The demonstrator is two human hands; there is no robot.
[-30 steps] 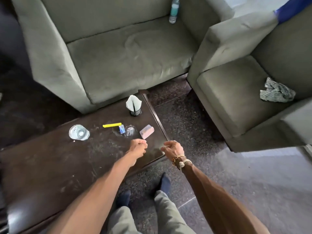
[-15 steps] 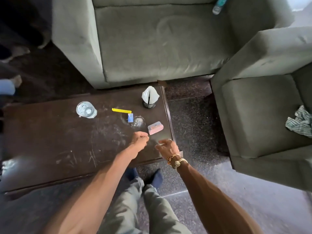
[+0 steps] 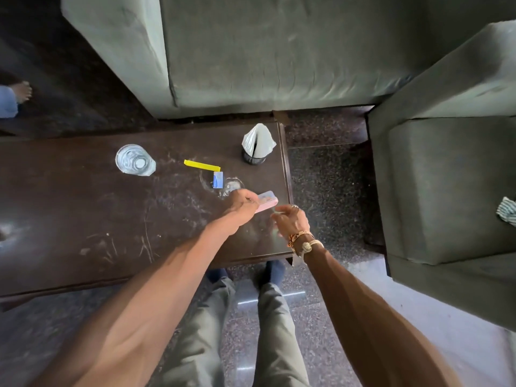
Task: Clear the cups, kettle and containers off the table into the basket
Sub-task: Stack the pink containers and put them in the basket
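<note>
The pink container [image 3: 268, 200] lies near the right edge of the bench [image 3: 83, 219], its long axis slanting from near-left to far-right. The left hand [image 3: 244, 203] is at its near-left end with fingers curled over it; I cannot tell whether they already pinch it. The right hand [image 3: 291, 222] hovers just beside the near-right side, loosely curled and holding nothing. The left hand is nearer. No basket shows.

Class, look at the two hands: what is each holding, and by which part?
The left hand pinches the pink box by its left end; the right hand holds nothing.
</note>
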